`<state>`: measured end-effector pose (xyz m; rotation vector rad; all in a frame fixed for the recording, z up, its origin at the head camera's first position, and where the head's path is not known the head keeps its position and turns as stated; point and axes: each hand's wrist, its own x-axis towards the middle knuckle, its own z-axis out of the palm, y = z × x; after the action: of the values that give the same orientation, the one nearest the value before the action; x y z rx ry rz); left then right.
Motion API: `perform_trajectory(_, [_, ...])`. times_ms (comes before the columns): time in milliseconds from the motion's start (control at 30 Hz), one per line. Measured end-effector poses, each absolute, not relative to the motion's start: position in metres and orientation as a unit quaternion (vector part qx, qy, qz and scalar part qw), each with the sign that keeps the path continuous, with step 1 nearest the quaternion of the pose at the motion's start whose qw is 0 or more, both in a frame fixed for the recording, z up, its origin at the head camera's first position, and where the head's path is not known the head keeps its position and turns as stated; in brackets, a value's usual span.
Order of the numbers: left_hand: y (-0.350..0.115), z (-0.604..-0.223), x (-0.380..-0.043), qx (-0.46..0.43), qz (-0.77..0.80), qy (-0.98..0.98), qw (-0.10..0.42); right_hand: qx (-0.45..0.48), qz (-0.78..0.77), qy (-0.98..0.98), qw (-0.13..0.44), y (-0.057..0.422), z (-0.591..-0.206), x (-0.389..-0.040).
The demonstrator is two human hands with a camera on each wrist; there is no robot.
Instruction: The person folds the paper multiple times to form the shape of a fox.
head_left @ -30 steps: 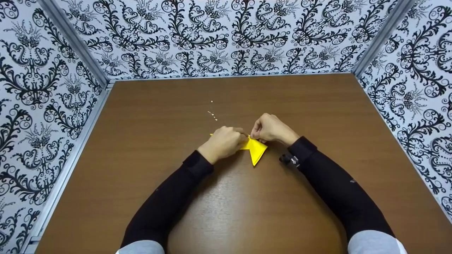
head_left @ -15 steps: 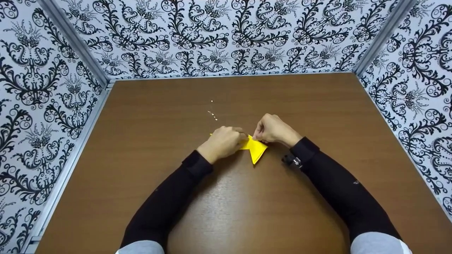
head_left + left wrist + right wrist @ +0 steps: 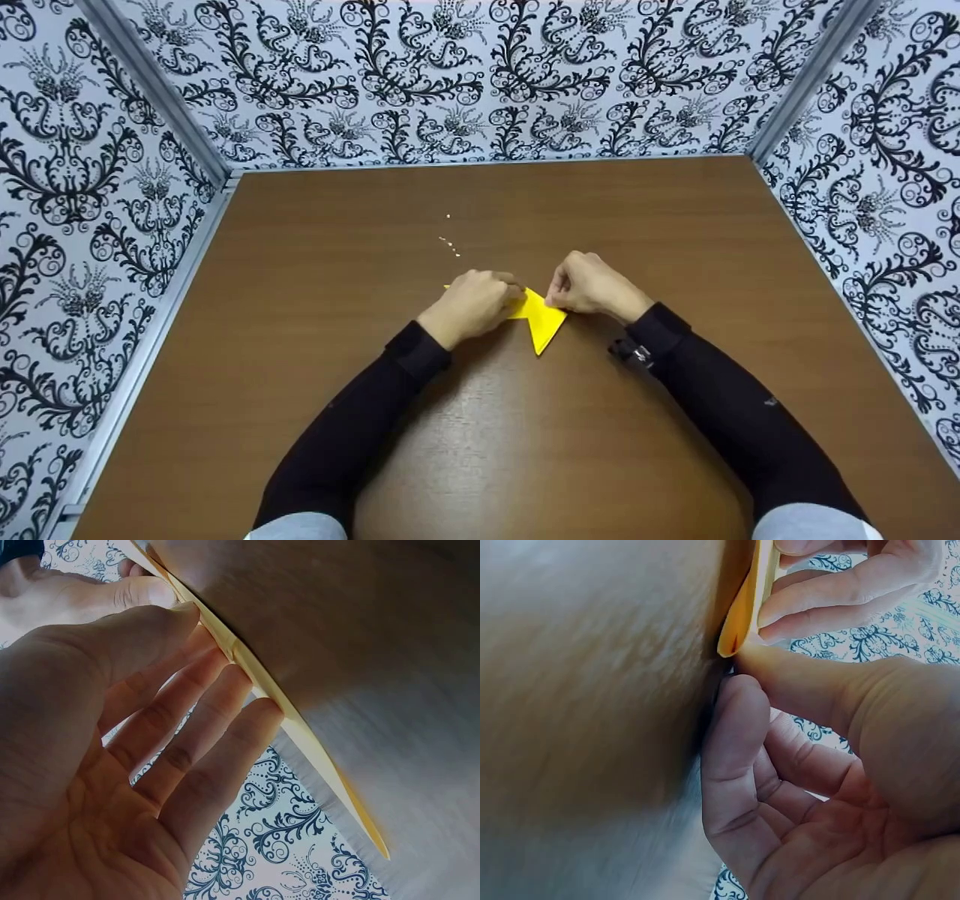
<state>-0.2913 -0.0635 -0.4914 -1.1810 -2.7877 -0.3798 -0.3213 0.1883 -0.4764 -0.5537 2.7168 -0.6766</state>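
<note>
A yellow folded paper [image 3: 544, 324] lies on the brown table, its pointed, tail-like end showing between my hands. My left hand [image 3: 478, 301] covers its middle; a small yellow tip peeks out on the far left side. In the left wrist view, the fingers of that hand reach out fairly straight, their tips pressing along the paper [image 3: 319, 754]. At the paper's right upper edge my right hand [image 3: 591, 286] pinches with thumb and forefinger. Seen from the right wrist, the thumb is against the paper's [image 3: 739, 615] end, with the forefinger curled close beside it.
Several tiny white specks [image 3: 450, 246] lie on the table [image 3: 337, 247] beyond the left hand. Walls with a black-and-white scroll pattern [image 3: 427, 82] enclose the table at the back and sides. A small dark device [image 3: 631, 352] is strapped at the right wrist.
My right hand has slid along the paper's upper edge, rightward and slightly nearer to me. The left hand and the paper stay about where they were.
</note>
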Motion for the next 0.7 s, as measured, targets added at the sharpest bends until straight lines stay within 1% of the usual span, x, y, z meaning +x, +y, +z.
perform_trajectory(400, [-0.064, -0.492, -0.292, -0.387, -0.118, -0.913, 0.038, -0.184, -0.228, 0.943, 0.155, 0.204, -0.477, -0.308])
perform_trajectory(700, [-0.065, -0.492, -0.292, -0.400, -0.111, -0.909, 0.042, -0.199, -0.237, 0.942, 0.128, 0.216, -0.481, -0.298])
